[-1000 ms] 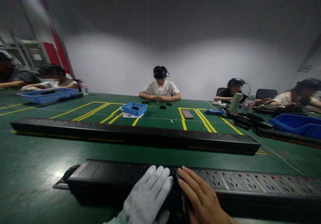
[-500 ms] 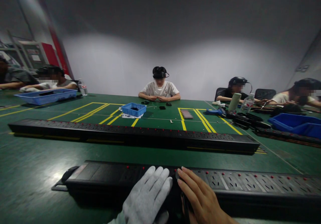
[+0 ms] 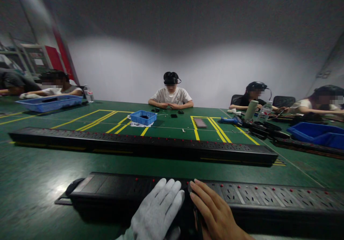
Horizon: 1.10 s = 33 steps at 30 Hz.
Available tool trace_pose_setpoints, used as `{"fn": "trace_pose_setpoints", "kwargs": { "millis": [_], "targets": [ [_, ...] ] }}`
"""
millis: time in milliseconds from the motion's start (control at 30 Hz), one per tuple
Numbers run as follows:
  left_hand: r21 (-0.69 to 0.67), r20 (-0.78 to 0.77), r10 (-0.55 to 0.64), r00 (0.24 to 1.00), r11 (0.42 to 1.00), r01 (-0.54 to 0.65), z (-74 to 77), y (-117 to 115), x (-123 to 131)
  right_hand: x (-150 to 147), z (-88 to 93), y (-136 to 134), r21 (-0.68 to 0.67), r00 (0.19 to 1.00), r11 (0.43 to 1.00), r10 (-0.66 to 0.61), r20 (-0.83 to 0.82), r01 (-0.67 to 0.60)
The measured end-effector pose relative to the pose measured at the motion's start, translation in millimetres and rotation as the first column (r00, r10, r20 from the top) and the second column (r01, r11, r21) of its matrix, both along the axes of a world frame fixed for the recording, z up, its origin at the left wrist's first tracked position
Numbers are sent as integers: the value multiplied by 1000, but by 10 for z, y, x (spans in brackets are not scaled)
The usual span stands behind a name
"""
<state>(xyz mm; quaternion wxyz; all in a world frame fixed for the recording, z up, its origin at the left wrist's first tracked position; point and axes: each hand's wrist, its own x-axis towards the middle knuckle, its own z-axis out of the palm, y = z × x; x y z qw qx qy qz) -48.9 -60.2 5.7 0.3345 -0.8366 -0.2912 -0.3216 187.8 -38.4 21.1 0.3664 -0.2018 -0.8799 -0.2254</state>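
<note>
A black power strip [image 3: 107, 188] with rows of sockets and small red parts lies across the near edge of the table. On top of it, left of centre, rests my left hand [image 3: 158, 209], in a white glove, palm down with fingers stretched out. Close to its right lies my right hand [image 3: 215, 207], bare, its fingers long and straight over the strip. A thin dark edge shows beneath the right fingers; what it belongs to I cannot make out. Both palms are hidden.
A second, longer power strip [image 3: 139, 145] lies parallel farther back. Beyond it are a small blue bin [image 3: 143, 117], a light blue tray [image 3: 51, 103], a blue tool [image 3: 231, 120], and a dark blue bin [image 3: 317, 132]. Across the green table sits a person [image 3: 170, 95]; others sit at both sides.
My hands and both strips stay where they were. At the far left a co-worker has bent lower, and the co-worker at the far right has shifted slightly.
</note>
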Motion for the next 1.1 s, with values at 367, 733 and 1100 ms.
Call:
{"fn": "trace_pose_setpoints", "kwargs": {
  "millis": [367, 733, 1100],
  "targets": [
    [2, -4, -9, 1000, 1000, 9, -8, 0, -9, 2, 9, 19, 1, 1000, 1000, 8, 0, -8],
    [23, 8, 1, 1000, 1000, -1, 18, 15, -4, 14, 1, 12, -7, 1000, 1000, 15, -9, -15],
    [-1, 64, -1, 998, 1000, 1, -96, 70, 33, 19, -52, 26, -17, 1000, 1000, -6, -12, 6]
  ]
}}
